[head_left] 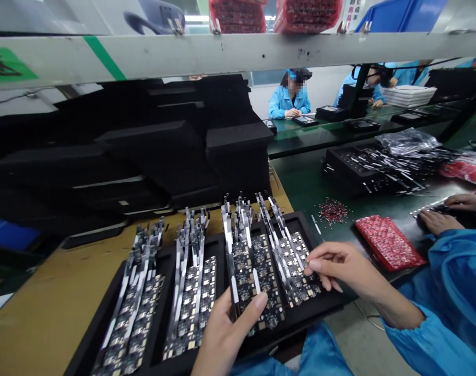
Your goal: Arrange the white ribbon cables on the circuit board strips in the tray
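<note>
A black tray (105, 318) lies in front of me with several rows of black circuit boards and their metal strips. My left hand (226, 334) grips one circuit board (257, 282) at its near end, thumb pressed on top. My right hand (335, 266) is closed in a pinch over the rightmost stack of boards (296, 266); what the fingertips hold is too small to make out.
Stacked black foam trays (144, 151) fill the back left. Small red parts (332, 211) and a red panel (387, 241) lie on the green table (300, 183). A neighbour's hands (445, 214) work at right. Other people in blue sit at the far bench.
</note>
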`<state>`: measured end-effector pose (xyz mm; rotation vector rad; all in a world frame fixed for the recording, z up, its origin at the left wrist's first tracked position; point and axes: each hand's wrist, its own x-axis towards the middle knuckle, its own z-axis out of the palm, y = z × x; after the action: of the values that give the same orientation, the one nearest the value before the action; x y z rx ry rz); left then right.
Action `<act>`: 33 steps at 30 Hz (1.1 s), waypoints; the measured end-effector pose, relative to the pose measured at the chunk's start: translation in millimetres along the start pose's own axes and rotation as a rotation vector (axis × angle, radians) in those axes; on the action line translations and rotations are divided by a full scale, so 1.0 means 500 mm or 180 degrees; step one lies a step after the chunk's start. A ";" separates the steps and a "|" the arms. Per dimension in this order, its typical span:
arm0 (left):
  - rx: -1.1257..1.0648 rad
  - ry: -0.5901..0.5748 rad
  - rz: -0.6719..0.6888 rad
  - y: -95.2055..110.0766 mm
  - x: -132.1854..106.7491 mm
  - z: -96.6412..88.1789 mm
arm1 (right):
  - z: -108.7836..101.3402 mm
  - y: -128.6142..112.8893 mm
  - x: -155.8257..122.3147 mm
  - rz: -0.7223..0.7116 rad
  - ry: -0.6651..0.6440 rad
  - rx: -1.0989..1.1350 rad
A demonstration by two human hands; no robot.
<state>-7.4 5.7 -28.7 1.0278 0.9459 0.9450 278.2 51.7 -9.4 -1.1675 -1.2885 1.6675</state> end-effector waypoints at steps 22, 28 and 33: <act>0.0015 0.0675 0.0557 0.008 -0.011 0.016 | 0.101 0.003 -0.026 -0.0616 -0.0484 -0.1496; 0.0064 0.0666 0.0502 0.015 -0.011 0.021 | 0.102 0.010 -0.024 -0.0989 -0.0381 -0.1690; 0.0280 0.0700 0.0531 0.018 -0.011 0.022 | 0.100 0.004 -0.023 -0.0817 -0.0451 -0.1759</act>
<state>-0.2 -0.3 -16.4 1.1055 1.1039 1.1817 235.0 24.4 -4.1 -1.1344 -1.9807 1.2581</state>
